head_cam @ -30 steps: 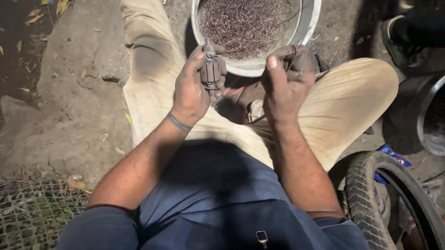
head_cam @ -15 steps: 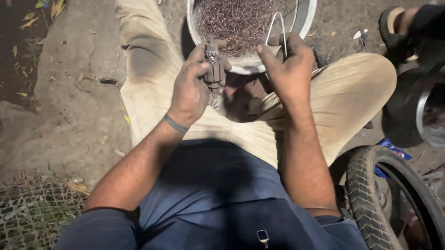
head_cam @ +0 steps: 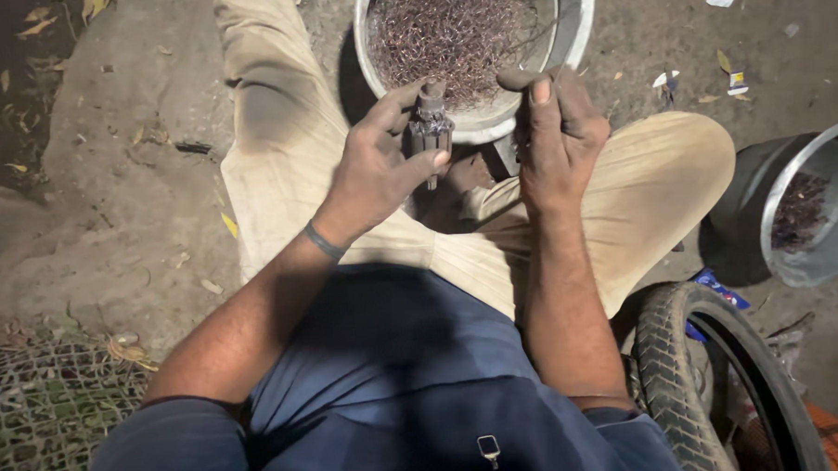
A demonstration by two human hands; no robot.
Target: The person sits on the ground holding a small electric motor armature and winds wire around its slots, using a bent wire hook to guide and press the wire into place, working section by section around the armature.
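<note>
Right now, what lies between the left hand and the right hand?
In the head view, between the left hand and right hand lies the near rim of the metal basin of tangled wire, and the small metal part the left hand holds.

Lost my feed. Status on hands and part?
Left hand grips small metal part. Right hand pinches thin wire over wire-filled bowl. Nothing blocking.

the person wears a dark blue short-sleeved shirt (head_cam: 387, 376) and beige trousers (head_cam: 622, 191). a thin dark band (head_cam: 324, 242), perhaps metal, circles the left wrist. both forearms are bare.
</note>
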